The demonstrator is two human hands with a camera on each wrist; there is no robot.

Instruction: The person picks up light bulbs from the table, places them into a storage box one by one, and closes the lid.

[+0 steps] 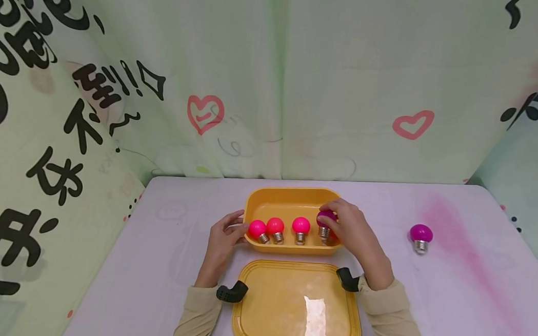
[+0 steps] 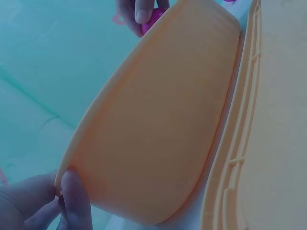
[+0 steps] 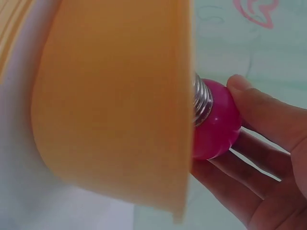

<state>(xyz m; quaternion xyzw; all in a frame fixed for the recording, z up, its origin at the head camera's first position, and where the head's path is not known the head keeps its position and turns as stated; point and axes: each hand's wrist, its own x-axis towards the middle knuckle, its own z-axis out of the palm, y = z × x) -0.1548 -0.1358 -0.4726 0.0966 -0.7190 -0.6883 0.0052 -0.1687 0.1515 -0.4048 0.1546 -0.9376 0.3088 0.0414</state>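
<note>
A deep yellow plastic container [image 1: 290, 195] sits at the back of the table. Its left end is pinched at the rim between thumb and fingers of my left hand [image 1: 224, 240]; the left wrist view shows the thumb against the outer wall [image 2: 144, 110]. At the other end, my right hand [image 1: 350, 227] grips a purple light bulb [image 3: 218, 122] by its round part, metal screw base pointing down, over the container's inside. Three pink bulbs [image 1: 301, 225] lean in a row inside, bases toward me. Beneath the held bulb, a bit of red shows, mostly hidden.
One more purple bulb [image 1: 420, 236] stands on the table to the right. A flat yellow lid [image 1: 284, 302] lies in front of the container, between my forearms. Fabric walls with black writing and a red heart [image 1: 205, 113] enclose the table [image 1: 168, 234] at the back and sides.
</note>
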